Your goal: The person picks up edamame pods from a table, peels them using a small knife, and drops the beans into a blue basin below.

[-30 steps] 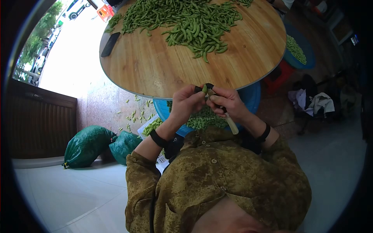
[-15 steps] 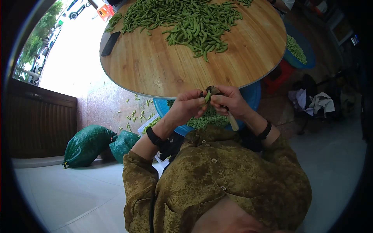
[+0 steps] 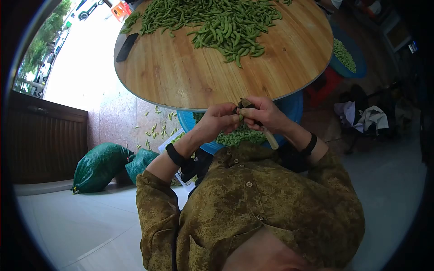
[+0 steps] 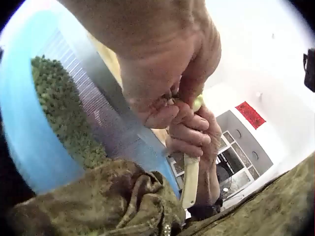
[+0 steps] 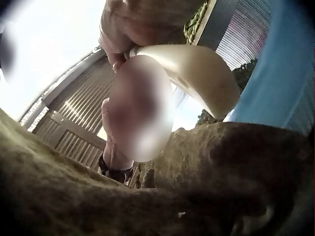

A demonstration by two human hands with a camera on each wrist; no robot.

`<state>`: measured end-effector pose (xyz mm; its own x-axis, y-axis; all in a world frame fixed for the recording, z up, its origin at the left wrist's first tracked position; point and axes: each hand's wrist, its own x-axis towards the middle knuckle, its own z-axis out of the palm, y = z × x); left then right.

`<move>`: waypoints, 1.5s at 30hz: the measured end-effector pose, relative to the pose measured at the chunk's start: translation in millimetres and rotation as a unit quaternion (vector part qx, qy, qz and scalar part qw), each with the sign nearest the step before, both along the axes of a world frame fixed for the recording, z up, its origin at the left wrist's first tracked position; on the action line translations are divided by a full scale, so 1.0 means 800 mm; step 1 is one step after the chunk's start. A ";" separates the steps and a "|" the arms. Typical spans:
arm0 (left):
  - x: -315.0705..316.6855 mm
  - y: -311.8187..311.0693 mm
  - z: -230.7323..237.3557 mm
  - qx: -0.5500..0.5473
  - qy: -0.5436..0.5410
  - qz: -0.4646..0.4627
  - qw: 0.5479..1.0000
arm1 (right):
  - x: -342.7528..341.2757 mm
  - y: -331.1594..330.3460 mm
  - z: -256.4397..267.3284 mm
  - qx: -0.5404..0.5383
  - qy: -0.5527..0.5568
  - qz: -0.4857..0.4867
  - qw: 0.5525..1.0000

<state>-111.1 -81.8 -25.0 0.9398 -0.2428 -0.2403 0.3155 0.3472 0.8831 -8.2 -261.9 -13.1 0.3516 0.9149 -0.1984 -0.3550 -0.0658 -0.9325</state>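
Both hands meet just in front of the round table's near edge, over a blue basin (image 3: 296,108) of shelled green beans (image 3: 242,137). The left hand (image 3: 217,123) pinches a small green pod (image 3: 241,116), mostly hidden by fingertips in the head view; a pale green bit (image 4: 198,103) shows between the hands in the left wrist view. The right hand (image 3: 267,116) grips a tool with a pale handle (image 3: 271,139), which sticks out below the fist; its dark end lies by the pod. In the right wrist view that handle (image 5: 206,73) looms large.
A heap of green pods (image 3: 226,27) covers the far part of the wooden table (image 3: 181,77), with a dark flat blade-like object (image 3: 127,47) at its left. Green sacks (image 3: 101,167) and a white basket (image 3: 186,181) stand lower left. Another basin of beans (image 3: 344,56) is at right.
The pod between the hands shows less than before, more covered by fingertips. The left forearm and elbow have swung slightly outward to the left, and the head view has shifted a little.
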 end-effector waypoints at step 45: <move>0.145 0.037 0.007 0.468 -0.144 0.117 0.864 | 0.008 -0.021 -0.020 -0.017 0.007 -0.087 0.996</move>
